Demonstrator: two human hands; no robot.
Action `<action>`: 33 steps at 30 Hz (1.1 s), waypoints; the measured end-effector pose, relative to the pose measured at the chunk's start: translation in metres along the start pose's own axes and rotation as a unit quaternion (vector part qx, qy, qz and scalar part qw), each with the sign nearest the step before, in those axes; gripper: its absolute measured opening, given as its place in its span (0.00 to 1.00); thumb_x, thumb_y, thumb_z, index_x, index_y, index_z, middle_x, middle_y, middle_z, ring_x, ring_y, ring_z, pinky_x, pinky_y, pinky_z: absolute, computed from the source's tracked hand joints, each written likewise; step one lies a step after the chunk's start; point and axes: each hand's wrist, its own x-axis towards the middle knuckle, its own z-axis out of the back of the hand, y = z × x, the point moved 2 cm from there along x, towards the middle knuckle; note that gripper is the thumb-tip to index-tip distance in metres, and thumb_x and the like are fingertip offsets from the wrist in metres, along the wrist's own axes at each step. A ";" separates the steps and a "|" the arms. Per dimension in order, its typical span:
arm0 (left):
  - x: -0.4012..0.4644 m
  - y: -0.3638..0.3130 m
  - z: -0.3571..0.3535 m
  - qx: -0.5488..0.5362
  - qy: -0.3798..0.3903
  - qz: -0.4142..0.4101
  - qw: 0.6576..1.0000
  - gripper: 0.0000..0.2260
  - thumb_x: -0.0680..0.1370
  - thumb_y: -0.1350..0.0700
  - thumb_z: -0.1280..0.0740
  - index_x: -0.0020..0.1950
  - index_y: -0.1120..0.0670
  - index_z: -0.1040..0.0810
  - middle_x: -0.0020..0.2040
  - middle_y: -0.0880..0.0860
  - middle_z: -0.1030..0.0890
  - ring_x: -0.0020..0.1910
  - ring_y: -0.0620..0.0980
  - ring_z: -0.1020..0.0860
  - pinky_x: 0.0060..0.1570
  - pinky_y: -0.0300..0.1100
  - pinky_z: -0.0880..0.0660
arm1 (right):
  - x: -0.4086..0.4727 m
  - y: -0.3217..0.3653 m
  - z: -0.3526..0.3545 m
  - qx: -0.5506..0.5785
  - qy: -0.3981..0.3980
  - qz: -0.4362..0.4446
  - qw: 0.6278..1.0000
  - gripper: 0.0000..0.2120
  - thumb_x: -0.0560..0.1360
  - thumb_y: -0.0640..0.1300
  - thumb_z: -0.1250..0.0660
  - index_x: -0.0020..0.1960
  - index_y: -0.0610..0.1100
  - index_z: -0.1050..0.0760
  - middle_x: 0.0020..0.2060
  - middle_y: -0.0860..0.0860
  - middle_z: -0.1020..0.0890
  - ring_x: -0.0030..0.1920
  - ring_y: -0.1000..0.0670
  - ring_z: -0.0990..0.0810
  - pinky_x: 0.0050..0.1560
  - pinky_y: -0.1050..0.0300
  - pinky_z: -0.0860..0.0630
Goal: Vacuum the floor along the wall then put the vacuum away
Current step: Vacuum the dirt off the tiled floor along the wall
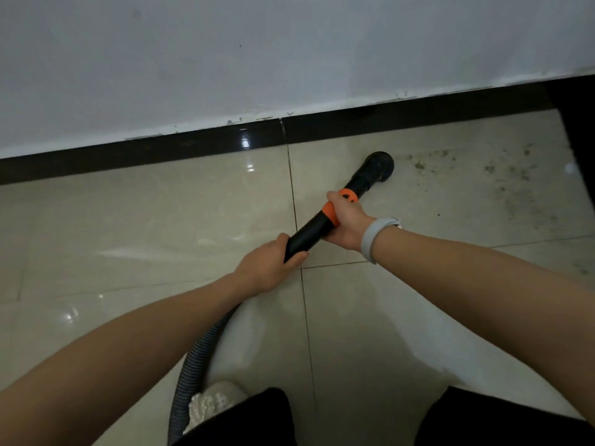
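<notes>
Black baseboard [354, 120] flanks dirt specks [467, 169] beside the nozzle [380, 164]; left hand [269, 268] and right hand [346, 220] grip the wand [309, 235].

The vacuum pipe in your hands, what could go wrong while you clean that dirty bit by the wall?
The grey hose loops back right beside the shoe, so a step could catch it and trip the person. The round nozzle sits just left of the dirt specks; sweeping too fast might scatter them instead of sucking them up. Pushing forward could also knock the nozzle against the black baseboard.
</notes>
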 end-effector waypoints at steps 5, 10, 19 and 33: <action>-0.021 0.007 -0.023 0.100 -0.129 -0.007 0.987 0.19 0.80 0.45 0.42 0.61 0.58 0.32 0.53 0.57 0.22 0.48 0.59 0.23 0.42 0.45 0.35 | -0.005 -0.030 0.004 0.007 -0.002 0.055 0.998 0.19 0.77 0.49 0.36 0.64 0.42 0.35 0.48 0.44 0.25 0.47 0.45 0.23 0.46 0.46 0.22; -0.053 0.007 -0.070 0.087 -0.234 -0.074 0.965 0.24 0.74 0.40 0.44 0.53 0.59 0.24 0.38 0.55 0.20 0.32 0.57 0.22 0.32 0.42 0.32 | -0.015 -0.055 0.037 -0.016 0.005 0.074 0.997 0.10 0.78 0.49 0.36 0.49 0.44 0.32 0.42 0.44 0.25 0.42 0.45 0.22 0.41 0.50 0.21; -0.059 0.013 -0.122 0.129 -0.311 -0.132 0.932 0.21 0.74 0.40 0.42 0.49 0.56 0.21 0.32 0.51 0.22 0.29 0.51 0.23 0.30 0.41 0.28 | -0.030 -0.085 0.075 0.081 -0.054 0.096 0.991 0.10 0.78 0.48 0.36 0.49 0.42 0.33 0.34 0.45 0.27 0.31 0.46 0.24 0.39 0.50 0.21; -0.031 -0.004 -0.103 0.073 -0.353 -0.102 0.927 0.22 0.73 0.39 0.42 0.47 0.56 0.21 0.29 0.51 0.23 0.25 0.50 0.25 0.24 0.36 0.36 | -0.012 -0.040 0.047 -0.041 -0.110 0.142 0.983 0.13 0.77 0.51 0.36 0.52 0.41 0.33 0.32 0.46 0.27 0.27 0.49 0.24 0.41 0.50 0.20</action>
